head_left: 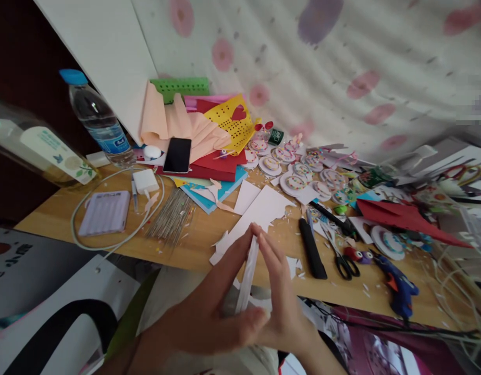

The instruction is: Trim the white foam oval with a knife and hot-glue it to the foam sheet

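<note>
Between my two palms, just over the table's front edge, a thin white piece of card (247, 276) stands on edge, seen almost edge-on; it may be several layers. My left hand (209, 307) presses its left face with long fingers and a thumb laid across the near end. Against the other face lies my right hand (281, 291), its fingertips meeting the left ones at the far end. Beyond the fingertips, a ragged-cut white card sheet (256, 211) lies on the wooden table (201, 245). A black-handled cutter (312, 250) and scissors (344, 265) are to the right.
A blue glue gun (398, 286) lies at the right edge, near cables. Small decorated white discs (295, 182) crowd the back. Coloured sheets (234, 120), a phone (177, 155), thin wire sticks (172, 213), a coiled white cable (78, 237) and a water bottle (99, 120) stand left.
</note>
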`<state>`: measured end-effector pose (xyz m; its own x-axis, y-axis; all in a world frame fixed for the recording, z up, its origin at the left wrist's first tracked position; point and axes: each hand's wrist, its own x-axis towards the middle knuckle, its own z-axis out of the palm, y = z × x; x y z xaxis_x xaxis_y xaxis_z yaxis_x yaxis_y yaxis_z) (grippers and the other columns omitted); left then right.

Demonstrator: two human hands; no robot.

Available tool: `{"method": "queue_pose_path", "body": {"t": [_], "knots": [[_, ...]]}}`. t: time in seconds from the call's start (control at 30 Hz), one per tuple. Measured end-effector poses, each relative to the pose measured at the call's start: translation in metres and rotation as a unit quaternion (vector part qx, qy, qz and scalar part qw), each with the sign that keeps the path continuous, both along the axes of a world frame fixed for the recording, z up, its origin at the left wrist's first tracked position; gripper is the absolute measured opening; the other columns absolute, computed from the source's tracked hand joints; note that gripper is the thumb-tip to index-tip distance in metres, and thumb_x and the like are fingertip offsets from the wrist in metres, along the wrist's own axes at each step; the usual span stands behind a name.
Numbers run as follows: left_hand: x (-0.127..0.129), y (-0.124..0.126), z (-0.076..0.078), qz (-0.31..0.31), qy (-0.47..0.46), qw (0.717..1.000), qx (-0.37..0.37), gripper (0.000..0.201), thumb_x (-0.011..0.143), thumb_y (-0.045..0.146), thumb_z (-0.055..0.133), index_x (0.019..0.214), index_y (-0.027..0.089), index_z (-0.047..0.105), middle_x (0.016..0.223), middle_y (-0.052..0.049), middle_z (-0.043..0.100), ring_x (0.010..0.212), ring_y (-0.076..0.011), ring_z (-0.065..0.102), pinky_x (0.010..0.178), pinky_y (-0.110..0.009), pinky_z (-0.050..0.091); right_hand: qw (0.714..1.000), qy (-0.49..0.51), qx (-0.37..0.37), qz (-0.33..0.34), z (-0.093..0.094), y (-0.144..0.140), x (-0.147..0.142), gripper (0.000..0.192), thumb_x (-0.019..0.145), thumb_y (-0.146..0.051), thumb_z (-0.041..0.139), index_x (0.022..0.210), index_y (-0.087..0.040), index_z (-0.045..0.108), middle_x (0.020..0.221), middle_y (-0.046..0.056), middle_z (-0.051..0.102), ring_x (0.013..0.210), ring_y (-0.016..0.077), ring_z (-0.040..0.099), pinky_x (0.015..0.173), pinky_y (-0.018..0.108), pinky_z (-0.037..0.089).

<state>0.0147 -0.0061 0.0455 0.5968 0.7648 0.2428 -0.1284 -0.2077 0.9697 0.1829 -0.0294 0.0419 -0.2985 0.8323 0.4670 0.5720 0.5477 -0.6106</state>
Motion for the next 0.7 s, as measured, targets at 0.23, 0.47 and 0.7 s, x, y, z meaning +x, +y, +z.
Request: {"method": "queue_pose_path", "body": {"t": [0.23, 0.47, 0.7], "knots": [[0.0, 0.002, 0.001, -0.01, 0.04, 0.995, 0.096, 0.07, 0.097, 0.032, 0.046, 0.153, 0.034, 0.004, 0.161, 0.0, 0.015, 0.143, -0.035, 0.016, 0.117, -0.054, 0.026, 0.998, 0.029, 0.045, -0.031, -0.018, 0.0, 0.0, 0.097, 0.079, -0.056, 0.066, 0.155, -0.026, 0.013, 0.152, 0.014, 0.035, 0.138, 0.036, 0.036, 0.107, 0.056, 0.04], [0.012, 0.009, -0.016, -0.019, -0.064, 0.975, -0.211, 0.091, 0.076, 0.072, 0.057, 0.151, 0.03, 0.027, 0.157, -0.009, 0.029, 0.144, -0.0346, 0.027, 0.112, -0.051, 0.038, 0.983, 0.174, -0.006, -0.056, -0.029, 0.0, -0.003, 0.114, 0.061, -0.076, 0.069, 0.151, -0.026, 0.02, 0.151, 0.015, 0.035, 0.136, 0.0394, 0.039, 0.109, 0.059, 0.036], [0.011, 0.018, -0.02, 0.077, -0.094, 0.911, -0.394, 0.03, 0.072, 0.034, 0.081, 0.092, 0.018, 0.065, 0.077, -0.002, 0.069, 0.064, -0.0134, 0.063, 0.05, -0.018, 0.049, 0.942, 0.29, -0.156, -0.06, -0.03, -0.007, 0.022, 0.094, 0.069, -0.076, 0.062, 0.144, -0.024, 0.04, 0.131, 0.016, 0.058, 0.113, 0.0348, 0.061, 0.088, 0.049, 0.054]]}}
